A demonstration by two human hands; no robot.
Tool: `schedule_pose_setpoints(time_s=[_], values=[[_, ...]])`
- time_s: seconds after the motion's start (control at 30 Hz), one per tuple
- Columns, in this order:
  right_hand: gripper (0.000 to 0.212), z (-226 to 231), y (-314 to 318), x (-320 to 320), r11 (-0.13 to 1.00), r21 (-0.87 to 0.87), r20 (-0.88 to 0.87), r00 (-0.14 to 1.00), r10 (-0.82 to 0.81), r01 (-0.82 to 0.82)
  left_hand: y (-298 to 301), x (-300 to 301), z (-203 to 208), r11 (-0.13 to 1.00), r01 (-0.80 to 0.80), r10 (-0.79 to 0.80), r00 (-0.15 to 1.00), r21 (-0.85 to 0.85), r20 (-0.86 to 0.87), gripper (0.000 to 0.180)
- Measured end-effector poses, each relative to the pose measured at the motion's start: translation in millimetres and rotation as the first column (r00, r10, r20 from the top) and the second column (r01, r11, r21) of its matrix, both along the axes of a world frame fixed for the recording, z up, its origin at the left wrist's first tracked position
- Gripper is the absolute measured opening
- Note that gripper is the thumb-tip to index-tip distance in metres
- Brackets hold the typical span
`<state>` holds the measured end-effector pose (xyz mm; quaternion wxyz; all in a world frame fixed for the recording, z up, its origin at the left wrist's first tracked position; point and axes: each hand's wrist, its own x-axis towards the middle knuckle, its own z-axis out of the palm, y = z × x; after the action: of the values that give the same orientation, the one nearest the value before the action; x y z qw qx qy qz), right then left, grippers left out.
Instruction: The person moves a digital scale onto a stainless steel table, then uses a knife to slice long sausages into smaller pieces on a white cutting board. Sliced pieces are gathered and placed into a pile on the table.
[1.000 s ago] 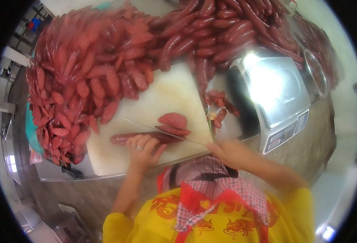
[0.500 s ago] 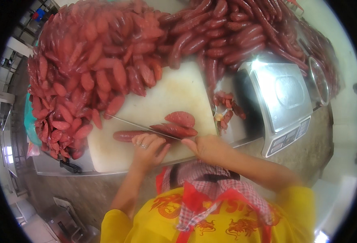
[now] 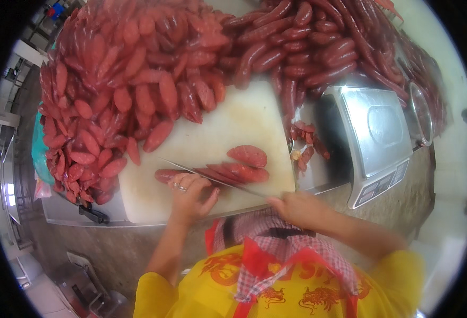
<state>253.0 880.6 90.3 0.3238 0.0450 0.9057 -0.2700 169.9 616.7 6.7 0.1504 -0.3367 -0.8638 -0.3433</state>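
Observation:
My left hand, with a ring on one finger, presses its fingertips on a dark red sausage lying crosswise on the white cutting board. A long thin knife runs aslant over the sausage just beyond those fingers, its tip toward the far left. My right hand is closed round the knife's handle, which it mostly hides, near the board's right edge. Overlapping slanted slices lie to the right of the blade, and one larger oval slice rests just beyond them.
A big heap of cut sausage slices covers the board's left and far side. Whole sausages are piled at the far right. A steel-topped scale stands right, with sausage scraps beside it. A black-handled tool lies at the front left edge.
My right hand has drawn the knife back to the right and nearer me. More slices show beside the blade. My left hand stays on the sausage. The view has shifted slightly.

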Motion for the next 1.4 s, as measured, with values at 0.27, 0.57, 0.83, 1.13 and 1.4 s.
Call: schedule_pose_setpoints(time_s=[0.27,0.57,0.83,1.13,1.4], values=[[0.071,-1,1,5,0.999,-0.034,-0.135,0.99,-0.03,0.025,-17,-4,4,0.997,-0.069,0.067,0.994,-0.017,-0.082,0.029],[0.066,5,-12,9,1.0,0.031,-0.102,0.995,0.0,0.004,-22,-5,2,0.999,-0.049,0.049,0.999,0.011,-0.013,0.03],[0.067,-6,-26,-11,0.992,-0.089,-0.159,0.985,0.071,-0.086,-38,-11,6,0.991,-0.124,0.129,0.979,0.041,-0.158,0.03],[0.068,32,-10,37,0.992,0.108,0.028,0.997,-0.067,0.063,-49,-14,0,0.992,-0.123,0.123,0.992,0.0,-0.023,0.033],[0.068,-19,-58,-20,0.999,-0.039,-0.213,0.977,-0.002,-0.007,-51,-13,5,0.981,-0.166,0.17,0.985,0.101,-0.036,0.026]])
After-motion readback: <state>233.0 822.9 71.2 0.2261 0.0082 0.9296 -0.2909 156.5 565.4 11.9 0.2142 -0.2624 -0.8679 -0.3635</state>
